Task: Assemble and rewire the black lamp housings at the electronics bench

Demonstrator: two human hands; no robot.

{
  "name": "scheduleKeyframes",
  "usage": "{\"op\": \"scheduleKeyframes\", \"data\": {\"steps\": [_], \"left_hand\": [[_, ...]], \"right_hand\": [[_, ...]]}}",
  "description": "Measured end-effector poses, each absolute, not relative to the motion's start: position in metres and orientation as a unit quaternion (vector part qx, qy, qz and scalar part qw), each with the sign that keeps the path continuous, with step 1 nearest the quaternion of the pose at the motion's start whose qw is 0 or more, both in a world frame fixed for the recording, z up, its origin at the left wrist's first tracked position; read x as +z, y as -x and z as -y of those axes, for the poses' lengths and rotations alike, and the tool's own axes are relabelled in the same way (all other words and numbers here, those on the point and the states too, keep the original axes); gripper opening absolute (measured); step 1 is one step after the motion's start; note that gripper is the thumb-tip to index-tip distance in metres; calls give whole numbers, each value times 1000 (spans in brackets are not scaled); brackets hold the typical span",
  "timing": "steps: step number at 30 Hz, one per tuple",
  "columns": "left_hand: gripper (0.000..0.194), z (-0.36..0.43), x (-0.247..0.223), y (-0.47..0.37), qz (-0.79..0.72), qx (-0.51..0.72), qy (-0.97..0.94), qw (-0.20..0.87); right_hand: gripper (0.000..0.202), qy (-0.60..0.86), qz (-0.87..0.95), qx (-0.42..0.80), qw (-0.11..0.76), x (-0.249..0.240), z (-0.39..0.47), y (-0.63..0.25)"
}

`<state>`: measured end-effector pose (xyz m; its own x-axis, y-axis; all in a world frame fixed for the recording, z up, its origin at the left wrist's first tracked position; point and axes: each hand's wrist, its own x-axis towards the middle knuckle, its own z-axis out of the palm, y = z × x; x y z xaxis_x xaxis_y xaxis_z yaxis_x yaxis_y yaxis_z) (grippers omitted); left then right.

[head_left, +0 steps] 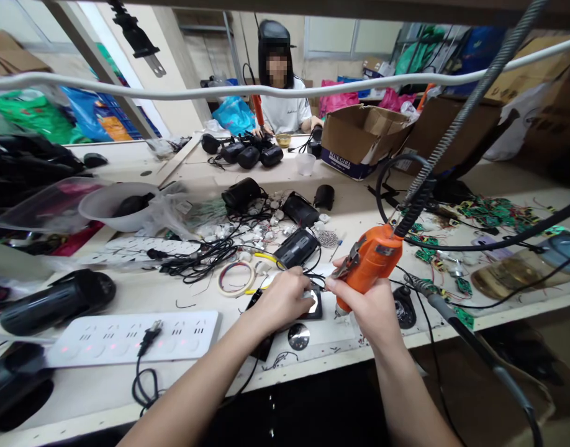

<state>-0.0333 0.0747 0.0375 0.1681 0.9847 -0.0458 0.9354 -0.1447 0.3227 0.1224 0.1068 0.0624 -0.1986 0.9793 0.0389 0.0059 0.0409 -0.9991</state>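
Your right hand [371, 310] is wrapped around the orange power screwdriver [369, 261], fingers closed on its body, just right of frame centre; its tip points down and is hidden behind the hand. A coiled cable [471, 99] runs from its top toward the upper right of the frame. Your left hand [285, 298] lies just left of it, fingers curled and pressing down on a small black part [314, 304] with a pale, shiny face, flat on the table [103, 385] near the front edge. The two hands nearly touch. A white power strip [103, 338] sits at lower left with a black plug in it. Black housings [297, 247] and tangled wires fill the centre. Across the table a seated person [282, 99] works at upper centre, beside a cardboard box [359, 133].
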Motion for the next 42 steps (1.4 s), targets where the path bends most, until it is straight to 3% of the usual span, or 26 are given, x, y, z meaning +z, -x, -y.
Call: {"op": "scheduleKeyframes", "data": {"steps": [9,13,16,27,30,33,37,42], "left_hand": [[11,-62,28,38,-647,137,-741,118],[52,-49,20,43,-672,186,-707,119],[59,-43,15,42,-697,179,-684,120],[43,-43,15,48,-668,210,-694,169],[36,-38,17,52,-665,229,-697,137],[14,-30,17,53,-645,275,-709,67],[15,-15,12,48,-575,288,-766,-2],[13,-5,0,46,-603,270,-750,-24]], "right_hand": [[30,426,575,541,441,61,-106,-123],[46,354,594,549,470,55,-111,-126],[59,294,615,528,507,51,-118,-128],[91,287,535,632,482,64,-129,-108],[96,294,523,651,465,64,-129,-105],[93,266,519,678,447,63,-128,-105],[87,225,517,698,442,65,-122,-103],[91,224,517,697,444,72,-115,-96]]}}
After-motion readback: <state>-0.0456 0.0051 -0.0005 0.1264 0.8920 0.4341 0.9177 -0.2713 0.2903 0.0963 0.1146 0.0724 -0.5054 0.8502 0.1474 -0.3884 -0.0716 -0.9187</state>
